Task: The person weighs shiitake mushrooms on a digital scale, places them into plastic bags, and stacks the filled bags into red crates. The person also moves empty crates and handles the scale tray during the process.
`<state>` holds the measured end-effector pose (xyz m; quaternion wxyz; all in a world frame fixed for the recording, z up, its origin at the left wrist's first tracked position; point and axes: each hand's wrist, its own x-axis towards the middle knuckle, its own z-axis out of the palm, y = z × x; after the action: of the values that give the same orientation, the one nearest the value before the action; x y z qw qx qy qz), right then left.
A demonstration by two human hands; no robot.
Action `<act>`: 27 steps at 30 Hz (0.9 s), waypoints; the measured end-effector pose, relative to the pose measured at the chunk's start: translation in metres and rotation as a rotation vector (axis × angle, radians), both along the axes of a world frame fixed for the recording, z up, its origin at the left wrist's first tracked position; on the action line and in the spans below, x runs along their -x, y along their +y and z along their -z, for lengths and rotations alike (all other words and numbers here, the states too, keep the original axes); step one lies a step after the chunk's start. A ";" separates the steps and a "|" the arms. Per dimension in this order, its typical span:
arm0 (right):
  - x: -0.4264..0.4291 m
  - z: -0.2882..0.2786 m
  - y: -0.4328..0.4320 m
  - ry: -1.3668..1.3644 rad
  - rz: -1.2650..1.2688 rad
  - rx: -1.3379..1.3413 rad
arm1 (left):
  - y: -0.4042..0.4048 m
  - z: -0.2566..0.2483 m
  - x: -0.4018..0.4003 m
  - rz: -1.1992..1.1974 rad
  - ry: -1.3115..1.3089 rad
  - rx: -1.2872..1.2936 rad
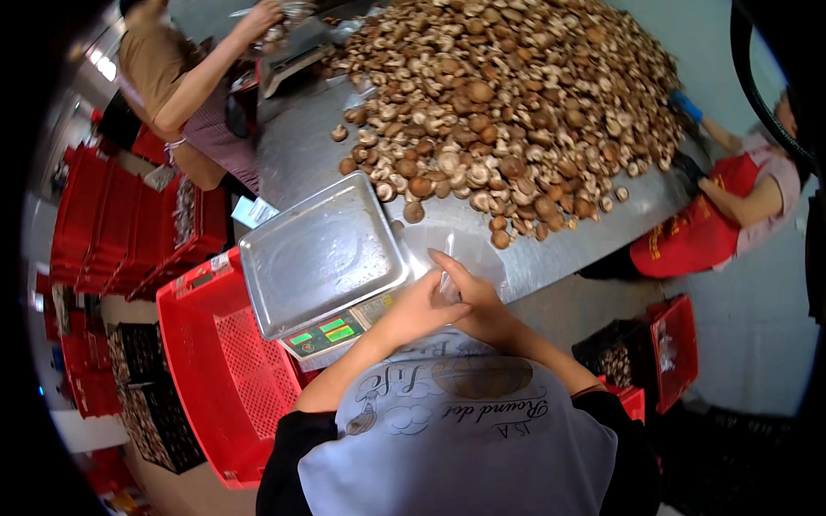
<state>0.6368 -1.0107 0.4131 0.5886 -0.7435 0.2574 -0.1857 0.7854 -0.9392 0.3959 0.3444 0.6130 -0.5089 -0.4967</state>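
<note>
My left hand [416, 309] and my right hand [476, 300] meet at the table edge, close in front of my apron. Between them is a thin clear plastic bag [448, 291], pinched by the fingers of both. More clear plastic film [484, 258] lies flat on the metal table just beyond my right hand. To the left of my hands stands a digital weighing scale [322, 335] with lit green displays. Its steel pan [322, 251] holds nothing. Past the scale and the film spreads a large heap of shiitake mushrooms [503, 116].
A red plastic crate [226, 413] sits left of the scale. Stacked red crates [122, 219] and black crates of mushrooms [158, 419] stand farther left. One co-worker [174, 90] works beside another scale [297, 58]; another [723, 206] reaches into the heap at right.
</note>
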 end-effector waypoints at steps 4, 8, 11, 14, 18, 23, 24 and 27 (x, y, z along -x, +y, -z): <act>0.023 0.019 0.023 0.086 0.058 0.024 | 0.013 0.013 -0.005 -0.010 0.180 -0.133; 0.033 0.036 0.022 0.062 0.445 -0.318 | 0.012 0.031 0.006 -0.093 0.161 -0.013; 0.045 0.042 0.011 -0.293 0.811 -0.391 | -0.002 0.041 0.011 -0.246 0.275 0.056; 0.057 0.042 -0.005 -0.170 0.614 -0.274 | -0.010 0.044 0.014 -0.232 0.206 0.106; 0.049 0.041 -0.008 0.081 0.221 -0.346 | -0.014 0.044 0.016 -0.138 0.010 0.204; 0.021 0.042 0.005 -0.290 0.266 -0.506 | -0.013 0.041 0.016 -0.364 0.681 0.087; 0.019 0.042 0.005 -0.094 0.238 -0.317 | -0.012 0.041 0.016 -0.232 0.546 0.057; 0.018 0.047 0.009 -0.022 0.141 -0.130 | -0.009 0.044 0.016 0.034 0.236 0.010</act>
<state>0.6191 -1.0019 0.3659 0.6240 -0.6817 0.3140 -0.2176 0.7696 -0.9487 0.3518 0.3964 0.5398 -0.4777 -0.5686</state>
